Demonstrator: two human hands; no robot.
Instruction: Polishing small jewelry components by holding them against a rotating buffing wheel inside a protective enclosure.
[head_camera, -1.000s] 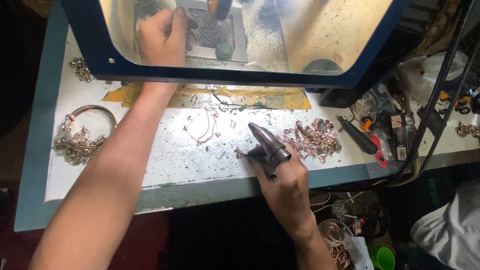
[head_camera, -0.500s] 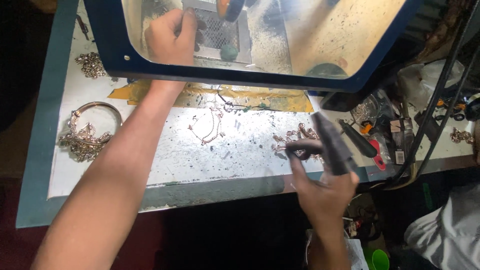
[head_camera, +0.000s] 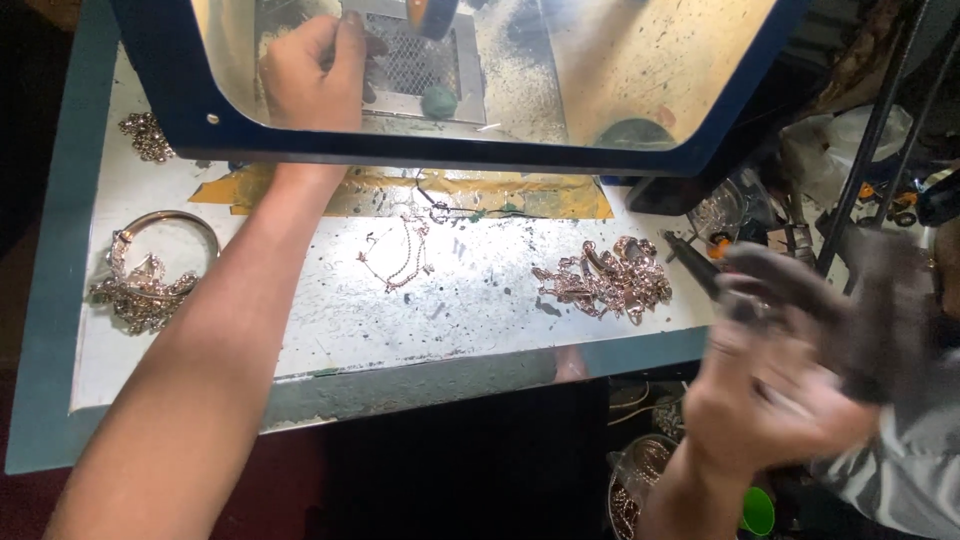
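My left hand (head_camera: 315, 70) reaches under a blue-framed clear shield (head_camera: 450, 155). Its fingers are pinched together on a small dark piece beside a metal mesh grate (head_camera: 420, 60). My right hand (head_camera: 780, 390) is off the table's right front corner, heavily blurred, and closed around a dark handpiece tool (head_camera: 870, 320). A heap of pinkish chains (head_camera: 605, 280) lies on the white worktop (head_camera: 480, 320), left of that hand. A single thin chain (head_camera: 405, 255) lies mid-table.
A bangle with a chain pile (head_camera: 150, 280) sits at the left, and another small cluster (head_camera: 148, 135) lies further back. Yellow tape (head_camera: 480, 195) runs under the shield. Pliers (head_camera: 695, 255), a green cup (head_camera: 757, 510) and clutter crowd the right side.
My right hand has lifted the dark tool off the chain heap and swung right, past the table's edge. The left hand stays by the grate.
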